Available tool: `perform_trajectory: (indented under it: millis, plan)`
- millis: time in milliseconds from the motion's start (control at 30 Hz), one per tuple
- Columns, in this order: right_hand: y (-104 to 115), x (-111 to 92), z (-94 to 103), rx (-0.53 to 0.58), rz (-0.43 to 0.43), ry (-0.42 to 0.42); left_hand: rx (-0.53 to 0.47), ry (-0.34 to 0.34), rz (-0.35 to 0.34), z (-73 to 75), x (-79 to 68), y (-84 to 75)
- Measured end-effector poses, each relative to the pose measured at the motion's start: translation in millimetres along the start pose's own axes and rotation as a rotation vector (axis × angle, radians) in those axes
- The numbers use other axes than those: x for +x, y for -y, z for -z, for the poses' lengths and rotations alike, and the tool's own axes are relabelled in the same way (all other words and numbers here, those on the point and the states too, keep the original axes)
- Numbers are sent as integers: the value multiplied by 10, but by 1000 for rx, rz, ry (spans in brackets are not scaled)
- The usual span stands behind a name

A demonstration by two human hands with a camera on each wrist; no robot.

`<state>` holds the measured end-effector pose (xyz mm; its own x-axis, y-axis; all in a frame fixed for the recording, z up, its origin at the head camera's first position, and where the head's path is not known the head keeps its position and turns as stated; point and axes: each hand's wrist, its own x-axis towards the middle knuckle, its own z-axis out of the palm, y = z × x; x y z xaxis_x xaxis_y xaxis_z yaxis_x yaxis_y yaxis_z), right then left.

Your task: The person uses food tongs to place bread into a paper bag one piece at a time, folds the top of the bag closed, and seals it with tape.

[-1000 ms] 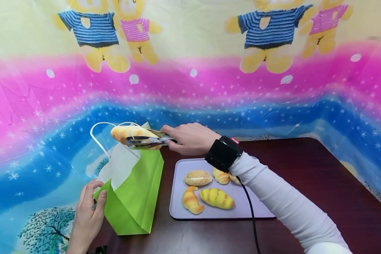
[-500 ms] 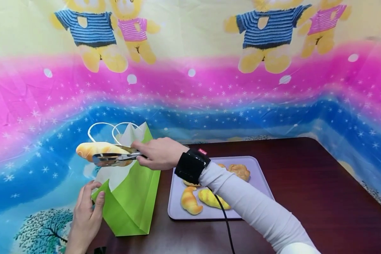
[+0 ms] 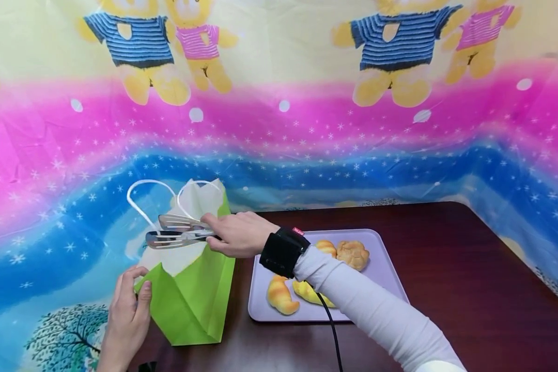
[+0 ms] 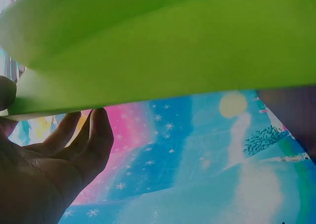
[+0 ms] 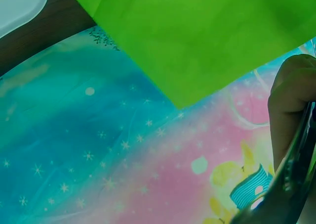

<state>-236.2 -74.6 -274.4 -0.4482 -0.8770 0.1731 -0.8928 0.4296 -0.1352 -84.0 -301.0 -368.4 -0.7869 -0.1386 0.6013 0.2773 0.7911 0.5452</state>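
A green paper bag with a white inside and white looped handles stands upright on the table. My left hand pinches its near rim corner between thumb and fingers; the left wrist view shows the bag's green side above those fingers. Above the bag's mouth, my right hand grips metal tongs. The blades stand apart with nothing seen between them. In the right wrist view, the dark, shiny tongs lie partly out of frame. What is inside the bag is hidden.
Right of the bag lies a lilac tray holding a croissant, a yellow bread, a striped roll and a round brown bun. My right forearm and a black cable cross over it.
The long bread held in the tongs moved left over the bag and is now out of sight. My right hand shifted slightly right in the last half second. The left hand stayed at the rim.
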Motion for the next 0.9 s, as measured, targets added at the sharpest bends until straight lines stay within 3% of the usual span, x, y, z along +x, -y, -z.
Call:
perform_trajectory:
  millis: [267,500,900]
  plan:
    - [-59,-100,67,17,-34,14,-16,-13,-35,-33,15,-6]
    - [-111,-216,116,19,-59,7,15,11,1,-27,7,-11]
    - [-353,-642,266,45,-124,-65,1,38,19,-9,10,13]
